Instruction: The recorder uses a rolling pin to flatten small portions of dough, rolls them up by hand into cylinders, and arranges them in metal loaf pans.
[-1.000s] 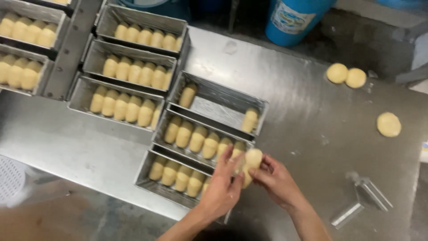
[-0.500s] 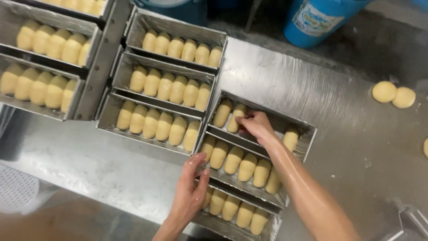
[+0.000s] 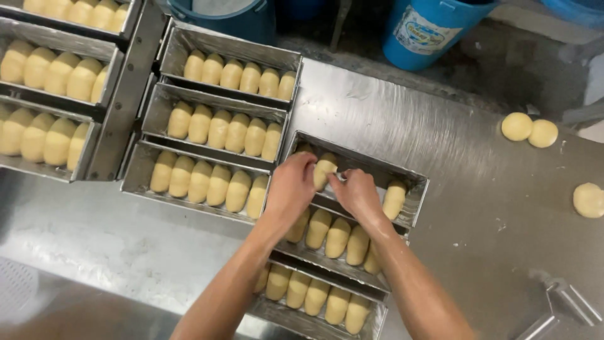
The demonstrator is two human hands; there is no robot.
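My left hand (image 3: pixel 290 187) and my right hand (image 3: pixel 356 194) meet over the top compartment of a metal baking pan (image 3: pixel 417 184) with three long compartments. Between their fingertips sits a pale rolled dough piece (image 3: pixel 324 170), and both hands touch it. One more dough piece (image 3: pixel 394 199) lies at the right end of that compartment. The middle compartment holds several dough rolls (image 3: pixel 338 237), partly hidden under my forearms. The near compartment also holds several rolls (image 3: pixel 316 296).
A filled three-row pan (image 3: pixel 217 130) stands to the left, more filled pans (image 3: pixel 44 73) beyond it. Three round dough balls (image 3: pixel 528 131) lie on the steel table at right. Blue buckets (image 3: pixel 426 28) stand behind. A metal scraper (image 3: pixel 565 307) lies at bottom right.
My left hand rose from the near compartment to the top one and joined my right hand on a dough piece. The camera view shifted.
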